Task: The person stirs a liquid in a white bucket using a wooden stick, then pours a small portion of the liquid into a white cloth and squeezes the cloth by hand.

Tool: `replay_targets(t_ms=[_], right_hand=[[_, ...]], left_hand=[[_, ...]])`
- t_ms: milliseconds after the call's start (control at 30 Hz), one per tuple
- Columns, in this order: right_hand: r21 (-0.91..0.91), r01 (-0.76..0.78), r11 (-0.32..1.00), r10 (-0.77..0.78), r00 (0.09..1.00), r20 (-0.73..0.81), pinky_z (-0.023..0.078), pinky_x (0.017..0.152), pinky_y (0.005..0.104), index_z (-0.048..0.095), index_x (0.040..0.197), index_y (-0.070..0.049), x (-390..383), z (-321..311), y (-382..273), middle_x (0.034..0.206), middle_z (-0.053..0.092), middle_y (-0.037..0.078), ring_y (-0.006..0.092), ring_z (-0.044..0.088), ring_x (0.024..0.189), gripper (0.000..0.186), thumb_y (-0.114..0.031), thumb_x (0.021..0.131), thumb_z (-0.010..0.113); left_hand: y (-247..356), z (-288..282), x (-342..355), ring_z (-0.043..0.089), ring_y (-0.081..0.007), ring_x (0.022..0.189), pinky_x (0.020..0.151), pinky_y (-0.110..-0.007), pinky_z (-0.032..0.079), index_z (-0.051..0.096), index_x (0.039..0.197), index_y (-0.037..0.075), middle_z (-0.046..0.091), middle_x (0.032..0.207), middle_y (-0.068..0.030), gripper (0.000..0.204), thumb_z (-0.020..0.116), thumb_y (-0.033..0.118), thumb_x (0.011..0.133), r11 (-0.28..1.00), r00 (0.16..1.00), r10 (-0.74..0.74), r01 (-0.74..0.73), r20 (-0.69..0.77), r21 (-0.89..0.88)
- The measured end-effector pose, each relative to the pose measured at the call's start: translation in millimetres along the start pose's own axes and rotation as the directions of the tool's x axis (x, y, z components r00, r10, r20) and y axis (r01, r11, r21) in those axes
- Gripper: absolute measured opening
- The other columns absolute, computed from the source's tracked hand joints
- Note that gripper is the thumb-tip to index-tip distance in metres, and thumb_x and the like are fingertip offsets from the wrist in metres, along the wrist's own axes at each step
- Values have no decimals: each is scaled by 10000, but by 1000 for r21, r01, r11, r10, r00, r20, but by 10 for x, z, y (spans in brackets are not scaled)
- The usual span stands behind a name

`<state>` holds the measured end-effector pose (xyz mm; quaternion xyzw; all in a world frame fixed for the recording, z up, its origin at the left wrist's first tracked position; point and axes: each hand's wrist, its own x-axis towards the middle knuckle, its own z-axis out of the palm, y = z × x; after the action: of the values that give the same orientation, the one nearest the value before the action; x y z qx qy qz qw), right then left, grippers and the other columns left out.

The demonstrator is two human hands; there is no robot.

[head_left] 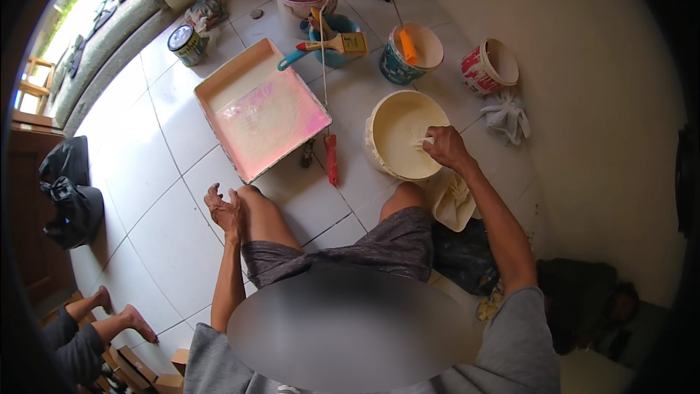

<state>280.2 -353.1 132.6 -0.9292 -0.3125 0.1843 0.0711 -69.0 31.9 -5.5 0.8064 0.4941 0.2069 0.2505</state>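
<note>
Right hand (446, 147) dipped in paint bucket (379, 147); left hand (224, 210) on knee (251, 201)

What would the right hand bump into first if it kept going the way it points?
Probably the cream paint inside the round bucket: the right hand reaches over the rim, pointing left into it. Depth is hard to judge.

A paint tray (259, 113) lay in the upper middle of the frame, with a bucket (403, 135) to its right. A roller (331, 159) lay between them. Above the bucket stood two tubs (410, 55), a brush (337, 44) on a pail to their left. A rag (508, 117) lay at right.
</note>
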Motion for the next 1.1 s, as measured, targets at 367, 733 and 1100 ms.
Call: replay_targets(t_ms=[367,733,1100], right_hand=[[92,44,995,-35,995,-90,505,795,432,681,890,-7,431,-12,-175,885,663,223,371,639,846,280,-231,726,641],[-45,-91,995,93,995,42,501,796,436,677,876,-2,114,0,-79,863,654,239,384,636,845,284,-233,715,643],[126,31,992,-11,988,-157,512,763,430,691,879,-13,496,66,-87,859,662,223,370,643,812,283,-241,718,649]], left_hand=[[113,-22,159,553,-341,978,812,-423,479,513,1097,44,509,1077,-184,422,689,154,729,955,988,101,-130,119,267],[-1000,-396,-482,575,-401,931,813,-469,475,499,1146,40,515,1047,-241,509,700,243,724,894,939,-282,183,197,409],[-1479,-532,-1400,567,-445,995,837,-485,468,500,1190,52,533,1075,-279,503,658,291,777,814,768,-485,222,419,536]])
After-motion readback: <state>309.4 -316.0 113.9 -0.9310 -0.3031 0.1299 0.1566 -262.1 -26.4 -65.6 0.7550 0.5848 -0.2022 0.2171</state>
